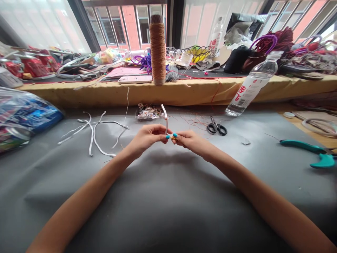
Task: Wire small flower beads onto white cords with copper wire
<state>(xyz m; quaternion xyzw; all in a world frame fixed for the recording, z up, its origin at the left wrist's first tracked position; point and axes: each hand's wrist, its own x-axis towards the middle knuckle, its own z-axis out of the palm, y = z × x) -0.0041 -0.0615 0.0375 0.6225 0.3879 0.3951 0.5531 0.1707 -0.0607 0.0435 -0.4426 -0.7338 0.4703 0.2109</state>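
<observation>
My left hand (153, 136) pinches a white cord (166, 123), whose folded upper end stands up above the fingers. Close against it, my right hand (186, 139) is closed on a small yellow item (173, 138) that reaches toward the left fingertips; its full shape is hidden by the fingers. Both hands are just above the grey table cover. Behind them lies a clear tray of small beads (149, 111). Black-handled scissors (217, 128) rest to the right of my right hand, with thin orange wire (196, 120) near them.
Loose white cords (92, 135) lie at left, beside a blue plastic bag (28, 112). Teal-handled pliers (302, 146) rest at right. A water bottle (252, 86) leans on the ledge (105, 92), where a brown thread spool (158, 52) stands.
</observation>
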